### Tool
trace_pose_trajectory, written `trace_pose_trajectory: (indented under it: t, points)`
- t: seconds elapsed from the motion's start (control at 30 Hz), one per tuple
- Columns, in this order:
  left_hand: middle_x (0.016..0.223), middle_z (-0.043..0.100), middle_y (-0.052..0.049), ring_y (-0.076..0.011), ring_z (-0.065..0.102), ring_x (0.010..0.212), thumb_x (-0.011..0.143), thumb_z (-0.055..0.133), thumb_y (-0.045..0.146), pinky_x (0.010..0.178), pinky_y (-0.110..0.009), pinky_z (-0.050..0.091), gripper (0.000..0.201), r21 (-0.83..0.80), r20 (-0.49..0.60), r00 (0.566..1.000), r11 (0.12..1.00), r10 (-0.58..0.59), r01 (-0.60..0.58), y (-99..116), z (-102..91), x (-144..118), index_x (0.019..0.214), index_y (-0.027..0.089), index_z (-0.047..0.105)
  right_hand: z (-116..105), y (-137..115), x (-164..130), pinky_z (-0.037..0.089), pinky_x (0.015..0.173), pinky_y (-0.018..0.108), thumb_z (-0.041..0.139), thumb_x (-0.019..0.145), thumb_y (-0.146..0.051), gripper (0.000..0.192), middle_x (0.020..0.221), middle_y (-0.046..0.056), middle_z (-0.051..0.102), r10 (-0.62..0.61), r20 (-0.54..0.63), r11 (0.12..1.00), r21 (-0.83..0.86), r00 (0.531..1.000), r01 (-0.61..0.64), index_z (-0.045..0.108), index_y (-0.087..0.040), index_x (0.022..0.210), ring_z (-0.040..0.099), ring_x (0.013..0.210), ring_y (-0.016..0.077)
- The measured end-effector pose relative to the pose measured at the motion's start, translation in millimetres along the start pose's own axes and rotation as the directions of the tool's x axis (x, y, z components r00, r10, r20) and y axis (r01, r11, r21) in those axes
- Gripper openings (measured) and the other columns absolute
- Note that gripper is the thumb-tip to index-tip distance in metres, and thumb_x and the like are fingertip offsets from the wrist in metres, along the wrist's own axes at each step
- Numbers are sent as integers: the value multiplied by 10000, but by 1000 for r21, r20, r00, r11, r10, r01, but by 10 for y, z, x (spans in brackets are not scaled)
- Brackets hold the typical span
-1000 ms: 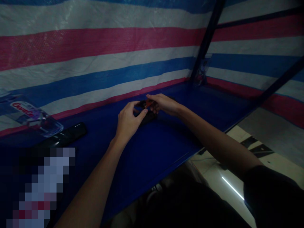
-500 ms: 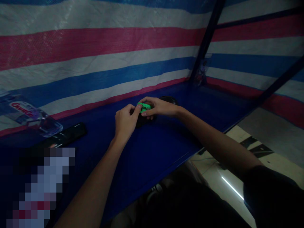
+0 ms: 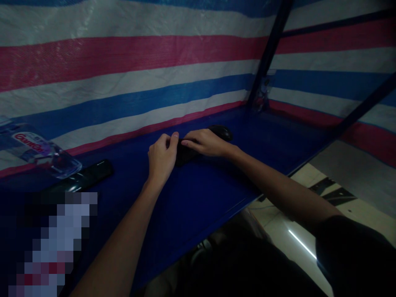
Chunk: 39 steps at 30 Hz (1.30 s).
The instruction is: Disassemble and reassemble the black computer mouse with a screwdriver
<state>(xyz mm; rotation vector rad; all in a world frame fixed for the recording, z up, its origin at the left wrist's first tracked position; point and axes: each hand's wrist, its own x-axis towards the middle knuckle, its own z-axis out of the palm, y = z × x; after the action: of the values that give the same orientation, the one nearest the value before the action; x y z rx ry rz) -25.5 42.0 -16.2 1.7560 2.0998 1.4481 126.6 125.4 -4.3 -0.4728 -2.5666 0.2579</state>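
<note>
Both my hands close on the dark block (image 3: 185,156), left hand (image 3: 161,159) pinching its near end, right hand (image 3: 206,143) pressing on top; I'd keep it flat, pressure even.

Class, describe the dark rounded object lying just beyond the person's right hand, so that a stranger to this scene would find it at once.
Start at the blue table below the striped tarp wall. Near its middle, both hands meet; just past the right hand lies a small black, dome-shaped object, probably a computer mouse. Unlike the flat black slab and clear bottle far left, it is humped and glossy.
</note>
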Motion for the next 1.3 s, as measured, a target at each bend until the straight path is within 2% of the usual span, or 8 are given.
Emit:
trace_pose_trajectory:
  t: [0.17,0.33,0.47,0.6,0.73,0.9,1.07,1.3]
  points:
    - [897,677,-38,-166,631,793,873,478,454,638,-261,489,295,-270,54,999,963,-2,17,-6,42,12,944,203,616,-3,-25,16,339,583,227,396,950,-446,433,633,6,581,112,-6,953,286,994,-105,581,-122,730,523,579,94]
    - [626,592,-5,-129,593,574,805,568,463,522,-230,507,319,-472,174,983,872,-52,129,-25,63,45,704,165,618,12,15,11,405,585,236,478,907,-458,360,706,20,624,217,-32,906,380,976,-189,592,-116,897,574,609,117]
    - [575,583,-4,-111,575,499,772,601,461,438,-199,448,326,-516,161,975,829,-152,214,-46,49,73,649,159,602,2,52,-4,446,810,315,570,880,-396,392,1041,107,646,16,-226,983,182,974,26,559,-106,1144,596,941,182]
    - [562,596,-11,-99,551,456,762,610,430,390,-187,399,298,-545,183,960,791,-211,278,-16,31,69,656,152,601,10,77,-4,420,898,369,583,868,-447,389,1090,115,618,-192,-167,979,37,967,201,610,-136,1102,547,1030,217]
    - [536,587,-22,-109,543,432,779,588,405,371,-195,384,281,-495,275,925,787,-261,369,11,40,46,664,149,589,29,84,5,422,853,372,574,873,-440,369,1055,116,626,-186,-104,982,-7,977,187,634,-132,1067,549,973,228]
    - [605,604,-29,-137,565,470,819,508,463,366,-216,378,308,-441,124,935,826,-333,353,-40,33,66,769,169,583,14,62,5,413,878,361,585,864,-413,324,1047,107,623,-125,-76,991,43,989,129,642,-133,1015,553,975,218]
    - [644,607,-15,-135,579,519,866,414,427,380,-196,369,270,-485,-25,901,793,-433,368,-100,-16,124,920,189,530,25,25,10,406,896,369,583,860,-370,306,1060,114,619,-80,1,996,44,997,80,642,-122,1030,550,988,226]
    - [646,610,-16,-148,591,551,866,407,414,392,-202,375,279,-494,-54,905,799,-422,343,-95,-6,124,948,187,547,64,-44,19,395,897,369,578,859,-325,299,1090,131,605,-61,131,998,13,990,60,643,-103,1049,532,998,232]
